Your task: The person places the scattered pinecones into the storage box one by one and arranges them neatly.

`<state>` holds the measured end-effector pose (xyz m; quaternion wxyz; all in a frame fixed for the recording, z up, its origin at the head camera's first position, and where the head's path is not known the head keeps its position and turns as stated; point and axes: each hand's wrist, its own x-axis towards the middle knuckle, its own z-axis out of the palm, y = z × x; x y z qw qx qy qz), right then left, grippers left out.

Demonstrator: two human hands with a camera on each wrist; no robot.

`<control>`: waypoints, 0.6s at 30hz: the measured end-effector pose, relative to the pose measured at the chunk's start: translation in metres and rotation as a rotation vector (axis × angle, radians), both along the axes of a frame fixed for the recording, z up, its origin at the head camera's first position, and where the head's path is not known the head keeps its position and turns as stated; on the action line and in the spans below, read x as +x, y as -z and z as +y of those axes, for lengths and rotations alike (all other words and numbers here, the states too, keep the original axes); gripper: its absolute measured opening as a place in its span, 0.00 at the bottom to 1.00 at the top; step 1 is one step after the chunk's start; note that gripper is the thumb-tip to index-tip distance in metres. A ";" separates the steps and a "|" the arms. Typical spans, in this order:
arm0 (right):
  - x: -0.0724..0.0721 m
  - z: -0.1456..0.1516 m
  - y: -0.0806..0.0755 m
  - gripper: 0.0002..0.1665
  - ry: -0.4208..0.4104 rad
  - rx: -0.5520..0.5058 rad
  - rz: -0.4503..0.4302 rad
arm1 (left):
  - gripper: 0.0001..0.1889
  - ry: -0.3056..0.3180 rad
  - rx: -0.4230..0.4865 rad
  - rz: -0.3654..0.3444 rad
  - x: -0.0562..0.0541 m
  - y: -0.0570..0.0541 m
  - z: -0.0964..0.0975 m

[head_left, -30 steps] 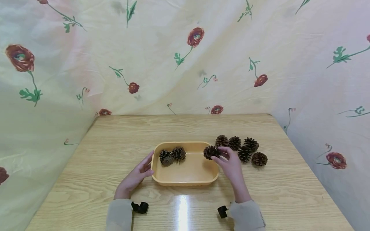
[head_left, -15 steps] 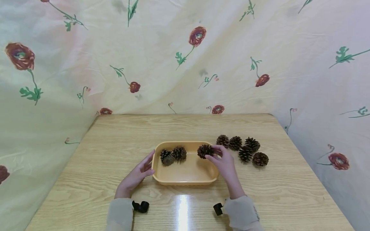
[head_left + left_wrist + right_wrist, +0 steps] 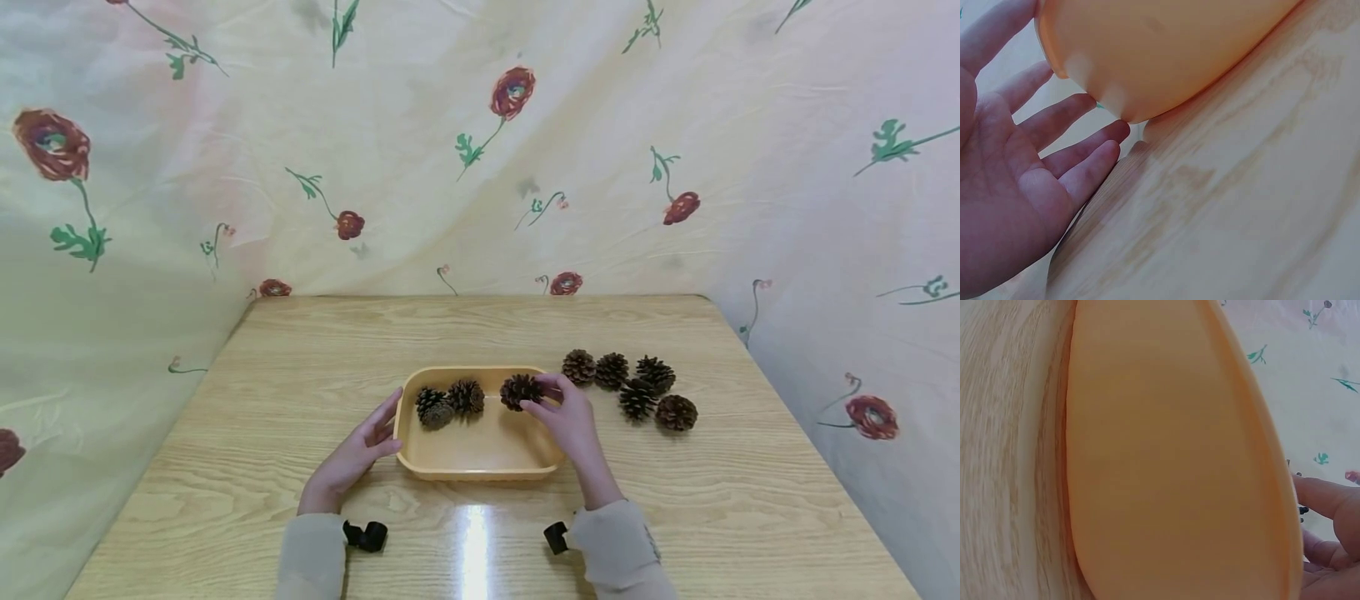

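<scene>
A yellow-orange plastic basin (image 3: 480,450) sits on the table, with a small cluster of pine cones (image 3: 467,397) at its left end. My left hand (image 3: 351,458) rests against the basin's left end, thumb and fingers spread. In the left wrist view, the fingers (image 3: 1063,122) reach out loosely beside the basin wall (image 3: 1160,56). Over the basin's right half, my right hand (image 3: 568,421) pinches a dark brown pine cone (image 3: 520,392) between thumb and fingers. The basin side (image 3: 1172,450) fills most of the right wrist view and hides most of that pine cone.
Several more pine cones (image 3: 637,400) lie grouped on the table to the right of the basin. The wood-grain table (image 3: 315,333) ends at the back against a flowered cloth (image 3: 420,150), which also hangs along both sides.
My right hand has carried the pine cone leftward, from the basin's right end further in over it. The left hand stays at the basin's left end.
</scene>
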<state>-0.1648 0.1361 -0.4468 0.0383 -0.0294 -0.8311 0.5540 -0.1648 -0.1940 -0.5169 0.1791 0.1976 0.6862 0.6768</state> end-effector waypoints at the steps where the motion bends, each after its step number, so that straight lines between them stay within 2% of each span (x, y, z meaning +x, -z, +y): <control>1: 0.000 -0.001 0.000 0.29 0.000 0.005 0.001 | 0.41 0.000 0.002 0.001 0.000 0.000 0.000; 9: -0.004 -0.009 0.000 0.30 -0.014 0.011 -0.017 | 0.42 -0.020 0.004 -0.047 0.000 -0.001 0.001; 18: -0.008 -0.016 0.002 0.29 -0.020 0.036 -0.041 | 0.42 -0.011 -0.018 -0.037 0.000 0.000 0.001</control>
